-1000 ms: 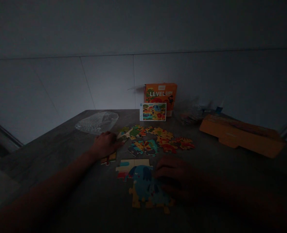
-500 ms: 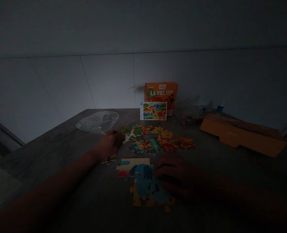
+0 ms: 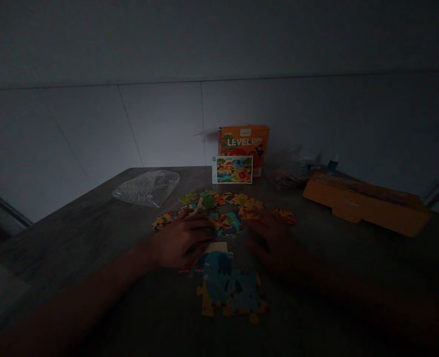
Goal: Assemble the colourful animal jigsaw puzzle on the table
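The scene is very dark. My left hand reaches over the left part of a joined jigsaw section with a blue elephant, partly covering its pale and red pieces. Its fingers are stretched loosely to the right, and I see nothing held in them. Right of the section, my right hand hovers or rests with fingers apart, near the orange puzzle pieces; its underside is in shadow. Between and beyond the hands lie teal pieces and green pieces. More yellow and red pieces lie beyond my left wrist.
A picture card leans against an orange "LEVEL UP!" box by the wall. A clear plastic bag lies at the left. To the right are an orange box tray, another clear bag and a small blue-and-white bottle.
My left hand has moved right and nearer, from the loose pieces to the joined section's left part. My right hand has lifted off the elephant's right side and shifted farther away, towards the orange pieces.
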Demonstrator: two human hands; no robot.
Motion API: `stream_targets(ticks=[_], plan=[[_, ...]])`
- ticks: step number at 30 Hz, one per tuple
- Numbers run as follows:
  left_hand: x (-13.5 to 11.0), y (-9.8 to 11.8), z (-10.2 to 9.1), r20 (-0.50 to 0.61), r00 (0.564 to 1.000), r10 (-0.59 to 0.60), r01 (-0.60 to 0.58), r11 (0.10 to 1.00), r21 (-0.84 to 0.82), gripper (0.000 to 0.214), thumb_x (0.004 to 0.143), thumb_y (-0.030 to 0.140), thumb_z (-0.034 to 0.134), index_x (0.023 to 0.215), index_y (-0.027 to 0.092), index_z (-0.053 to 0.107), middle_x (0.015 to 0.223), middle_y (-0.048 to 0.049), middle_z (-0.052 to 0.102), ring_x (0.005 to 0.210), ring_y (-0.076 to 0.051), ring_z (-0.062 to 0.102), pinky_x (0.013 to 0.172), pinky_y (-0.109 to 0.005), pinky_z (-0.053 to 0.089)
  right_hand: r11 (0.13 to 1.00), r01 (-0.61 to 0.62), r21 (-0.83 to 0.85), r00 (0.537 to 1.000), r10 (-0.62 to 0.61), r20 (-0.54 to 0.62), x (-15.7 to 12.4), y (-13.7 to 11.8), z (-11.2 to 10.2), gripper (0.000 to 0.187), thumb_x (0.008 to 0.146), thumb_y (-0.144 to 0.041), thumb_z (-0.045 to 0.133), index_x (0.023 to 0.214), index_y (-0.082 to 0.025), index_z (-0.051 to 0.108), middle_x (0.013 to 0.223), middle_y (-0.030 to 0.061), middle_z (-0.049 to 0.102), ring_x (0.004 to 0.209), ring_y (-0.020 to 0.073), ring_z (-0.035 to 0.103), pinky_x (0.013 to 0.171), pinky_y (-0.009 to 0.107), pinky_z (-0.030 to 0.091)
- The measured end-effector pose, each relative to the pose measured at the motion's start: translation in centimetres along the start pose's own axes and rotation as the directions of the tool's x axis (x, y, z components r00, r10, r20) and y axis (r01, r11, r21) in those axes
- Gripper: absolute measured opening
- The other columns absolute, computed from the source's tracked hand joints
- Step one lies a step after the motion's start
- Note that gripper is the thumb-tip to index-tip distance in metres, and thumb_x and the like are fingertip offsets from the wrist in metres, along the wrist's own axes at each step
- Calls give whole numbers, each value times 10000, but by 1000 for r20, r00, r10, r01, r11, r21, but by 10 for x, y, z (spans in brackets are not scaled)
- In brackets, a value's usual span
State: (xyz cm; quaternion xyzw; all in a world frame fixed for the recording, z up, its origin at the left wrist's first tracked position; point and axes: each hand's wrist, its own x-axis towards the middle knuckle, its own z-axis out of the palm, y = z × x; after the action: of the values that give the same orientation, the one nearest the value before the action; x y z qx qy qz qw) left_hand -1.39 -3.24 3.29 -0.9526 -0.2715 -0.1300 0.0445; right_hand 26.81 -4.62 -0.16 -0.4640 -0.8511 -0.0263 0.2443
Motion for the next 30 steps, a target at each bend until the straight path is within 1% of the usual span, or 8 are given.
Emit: stream_targets(ticks=[3, 8, 10, 12, 16, 19, 24, 30], plan=[[1, 0, -2, 28, 1000, -6, 7, 999, -34, 227, 947, 223, 456, 972, 195, 680, 1008, -81, 652, 970, -215, 593, 928, -379, 445, 999, -13, -29, 993, 16, 117, 1, 2, 2, 440, 908, -390, 528, 1275, -169, 627, 1365, 186, 516, 1284, 379, 416, 1042, 617, 339], [-2, -16, 0, 3, 995, -100, 100, 991, 88, 309, 960, 243, 420, 735, 174, 620, 775, -66, 595, 781, -200, 556, 799, -365, 467, 1000, -5, 18, 991, 2, 134, 1, 2, 0, 420, 913, -382, 526, 1262, -170, 625, 1329, 158, 567, 1222, 334, 494, 1022, 586, 378], [-4, -20, 3, -21, 991, -134, 135, 987, 92, 283, 957, 259, 429, 780, 167, 630, 797, -75, 601, 818, -213, 560, 813, -377, 471, 999, 7, 38, 993, -12, 120, 1, 3, 1, 405, 910, -374, 534, 1247, -171, 631, 1312, 149, 583, 1206, 325, 509, 1013, 576, 391], [-5, -21, 7, -47, 986, -159, 162, 985, 63, 248, 958, 307, 458, 943, 152, 653, 908, -100, 624, 922, -240, 567, 855, -394, 477, 997, 42, 65, 994, -48, 102, 1, 4, 1, 379, 906, -340, 540, 1229, -169, 638, 1297, 139, 597, 1194, 310, 524, 1008, 553, 407], [-5, -19, 12, -18, 987, -162, 162, 987, 10, 370, 949, 416, 514, 1230, 190, 599, 1165, -121, 604, 1103, -275, 544, 943, -433, 464, 976, 139, 168, 982, -157, 102, 0, 2, 0, 331, 904, -256, 519, 1187, -155, 656, 1274, 137, 620, 1176, 277, 553, 1001, 497, 445], [-5, -19, 14, -13, 986, -167, 166, 986, -12, 325, 970, 360, 481, 1211, 194, 621, 1175, -121, 607, 1109, -267, 552, 964, -444, 463, 974, 128, 186, 984, -148, 96, -1, -1, -2, 319, 906, -247, 508, 1166, -155, 667, 1279, 145, 611, 1177, 272, 559, 992, 475, 466], [-6, -23, 15, -20, 981, -192, 192, 981, -8, 318, 973, 327, 471, 1164, 145, 648, 1169, -145, 612, 1100, -274, 562, 951, -442, 484, 997, -70, -29, 996, 72, 56, 2, 3, -1, 414, 886, -306, 535, 1228, -97, 634, 1305, 210, 575, 1210, 354, 529, 1024, 563, 416], [-8, -23, 15, -22, 981, -193, 193, 981, -14, 305, 964, 308, 486, 1199, 188, 637, 1178, -125, 604, 1112, -265, 562, 957, -424, 488, 999, 36, 32, 990, -40, 135, 3, -1, -2, 411, 913, -291, 489, 1258, -112, 621, 1318, 171, 592, 1220, 317, 534, 1037, 519, 426]])
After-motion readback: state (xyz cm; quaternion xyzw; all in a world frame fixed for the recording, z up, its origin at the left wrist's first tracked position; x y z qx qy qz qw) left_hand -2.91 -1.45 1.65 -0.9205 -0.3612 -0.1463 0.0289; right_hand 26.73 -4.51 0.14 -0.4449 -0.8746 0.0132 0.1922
